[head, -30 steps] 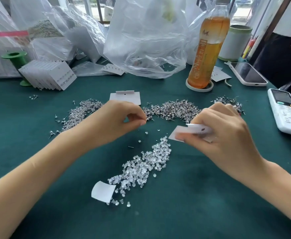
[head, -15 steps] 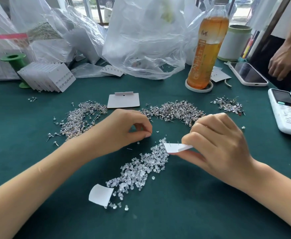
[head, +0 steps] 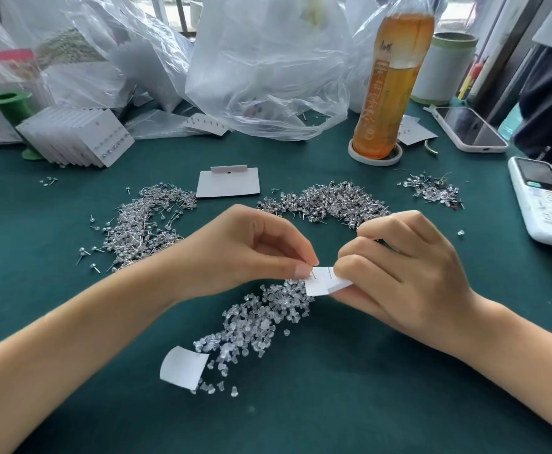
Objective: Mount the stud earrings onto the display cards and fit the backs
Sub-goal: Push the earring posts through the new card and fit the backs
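Over the green bench (head: 71,404), near its middle, the right hand (head: 409,273) pinches a small display card (head: 325,285) with stud posts poking up while the left hand (head: 245,253) pinches a back onto one; a slip could bend the post or drop the tiny back into the clear pile (head: 261,319).

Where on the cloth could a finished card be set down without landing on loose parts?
Bare green cloth lies near the bottom edge, between the forearms, and at far left below the stack of filled cards. Crowded: the clear backs under the hands, the stud piles behind them, bags and bottle at the back.
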{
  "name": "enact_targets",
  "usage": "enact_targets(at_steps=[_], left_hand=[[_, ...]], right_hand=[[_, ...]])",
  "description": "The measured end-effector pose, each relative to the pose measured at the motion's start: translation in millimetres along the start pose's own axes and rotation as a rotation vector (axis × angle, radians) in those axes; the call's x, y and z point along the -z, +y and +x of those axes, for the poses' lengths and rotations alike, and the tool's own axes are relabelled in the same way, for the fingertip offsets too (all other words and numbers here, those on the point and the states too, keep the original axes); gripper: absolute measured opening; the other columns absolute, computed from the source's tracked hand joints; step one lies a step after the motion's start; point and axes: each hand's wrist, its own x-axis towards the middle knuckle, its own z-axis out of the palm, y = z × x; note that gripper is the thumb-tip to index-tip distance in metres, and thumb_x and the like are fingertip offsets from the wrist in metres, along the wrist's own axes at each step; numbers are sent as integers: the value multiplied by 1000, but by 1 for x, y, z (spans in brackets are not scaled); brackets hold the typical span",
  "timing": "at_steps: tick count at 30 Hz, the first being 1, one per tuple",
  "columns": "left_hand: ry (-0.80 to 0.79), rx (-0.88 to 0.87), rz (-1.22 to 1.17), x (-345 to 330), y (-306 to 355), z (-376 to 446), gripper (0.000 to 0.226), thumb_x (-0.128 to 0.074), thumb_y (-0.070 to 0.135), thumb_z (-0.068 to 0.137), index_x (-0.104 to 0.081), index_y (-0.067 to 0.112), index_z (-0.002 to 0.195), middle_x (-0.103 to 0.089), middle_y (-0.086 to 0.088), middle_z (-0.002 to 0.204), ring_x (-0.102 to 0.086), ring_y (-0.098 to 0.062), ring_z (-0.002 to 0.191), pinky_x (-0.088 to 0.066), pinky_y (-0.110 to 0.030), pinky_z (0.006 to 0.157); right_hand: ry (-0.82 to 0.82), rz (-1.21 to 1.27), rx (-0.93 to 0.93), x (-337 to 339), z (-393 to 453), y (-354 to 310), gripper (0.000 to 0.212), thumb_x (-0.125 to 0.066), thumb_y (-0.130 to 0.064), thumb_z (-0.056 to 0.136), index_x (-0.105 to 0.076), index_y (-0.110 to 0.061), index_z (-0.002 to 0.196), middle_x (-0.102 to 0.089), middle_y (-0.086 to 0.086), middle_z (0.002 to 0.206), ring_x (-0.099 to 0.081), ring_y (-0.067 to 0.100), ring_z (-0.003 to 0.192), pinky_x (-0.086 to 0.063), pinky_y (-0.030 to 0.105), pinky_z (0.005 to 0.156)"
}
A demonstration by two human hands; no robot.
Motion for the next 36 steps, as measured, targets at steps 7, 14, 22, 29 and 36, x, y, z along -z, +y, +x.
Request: enact_targets(at_steps=[7,14,22,29,36], left_hand=[[-14,3,3,0,3,-2,19,-73,12,71,-73,4,89,-75,-9,86,-69,-17,80,-55,-24,82],[-18,22,7,-1,2,-2,20,-72,13,71,-72,4,90,-75,-9,86,-69,-17,81,-55,-23,82],[-45,45,11,1,2,-2,20,-73,15,71,-73,6,89,-75,-8,84,-68,-14,78,-54,-20,80],[-52,38,33,-1,2,-3,21,-73,16,70,-73,5,88,-74,-10,84,-68,-13,77,-54,-18,77],[-61,45,47,-1,1,-3,22,-73,17,70,-73,6,89,-74,-9,85,-68,-14,78,-54,-22,79]], right_hand=[[-12,7,10,1,1,0,39,-57,-25,96,-63,-11,60,-64,0,67,-56,23,73,-38,30,68],[-16,-6,25,3,2,0,39,-57,-24,96,-63,-11,59,-64,0,66,-62,23,64,-39,30,65],[-20,-8,38,3,2,-1,40,-56,-24,96,-63,-11,59,-64,0,66,-62,23,63,-39,30,65],[-38,-8,54,3,2,-1,39,-56,-24,95,-63,-11,59,-64,0,66,-63,23,64,-41,32,64],[-23,-31,67,3,3,-3,36,-59,-21,92,-62,-12,57,-62,0,64,-62,22,61,-40,30,63]])
